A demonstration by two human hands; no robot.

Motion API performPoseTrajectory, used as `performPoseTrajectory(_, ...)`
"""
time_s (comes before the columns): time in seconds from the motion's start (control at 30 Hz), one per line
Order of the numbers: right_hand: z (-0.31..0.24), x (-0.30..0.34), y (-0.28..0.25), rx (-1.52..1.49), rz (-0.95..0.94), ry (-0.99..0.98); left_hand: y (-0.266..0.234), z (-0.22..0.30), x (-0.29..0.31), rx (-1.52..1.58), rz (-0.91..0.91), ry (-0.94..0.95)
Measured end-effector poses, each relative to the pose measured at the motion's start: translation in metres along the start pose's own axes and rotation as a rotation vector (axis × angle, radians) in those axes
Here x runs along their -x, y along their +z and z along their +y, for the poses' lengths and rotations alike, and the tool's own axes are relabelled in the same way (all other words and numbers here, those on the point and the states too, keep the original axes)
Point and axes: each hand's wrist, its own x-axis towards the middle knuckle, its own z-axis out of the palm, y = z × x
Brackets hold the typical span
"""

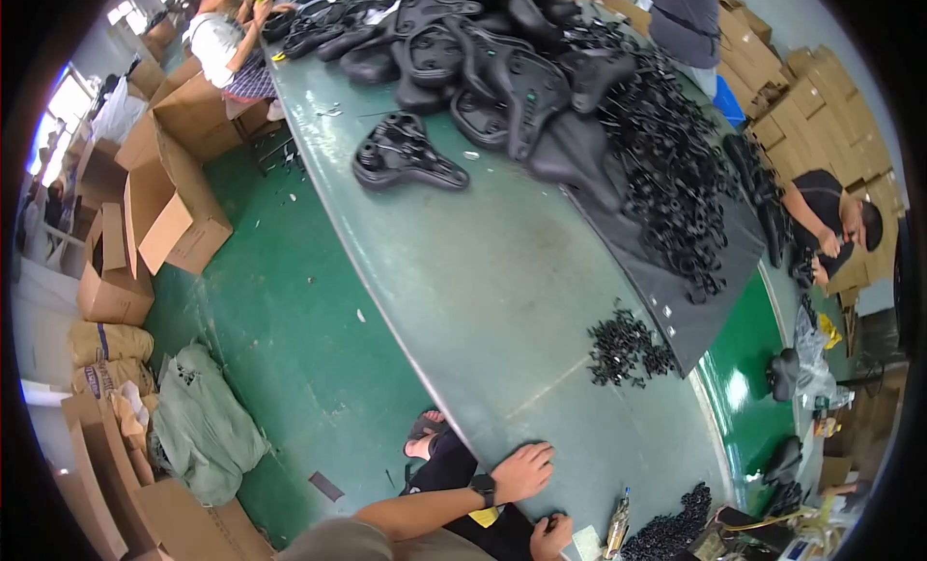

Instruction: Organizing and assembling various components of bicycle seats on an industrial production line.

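Table (483,252), left hand (523,471) atop, saddles (526,88) beyond

I watch through one wide head camera, looking down along the counter (483,262), the hands (522,472) nearest.

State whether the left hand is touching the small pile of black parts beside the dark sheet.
Apart. The head view shows a stretch of green-grey tabletop between the left hand and the small pile of black parts.
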Motion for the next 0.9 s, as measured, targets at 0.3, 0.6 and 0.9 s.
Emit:
performPoseTrajectory(0.3, -0.146, -0.141, -0.005, 0.031, -0.533, 0.081, -0.123, -0.069, 0.011, 0.436, -0.271, -0.257)
performPoseTrajectory(0.6, -0.460, -0.456, 0.048, -0.094, -0.081, -0.435, -0.365, -0.328, 0.284, -0.060, 0.280, -1.619)
performPoseTrajectory(0.9, -0.552, -0.542, 0.113, -0.032, -0.339, -0.387, -0.431, -0.316, 0.424, 0.214, 0.233, -1.614)
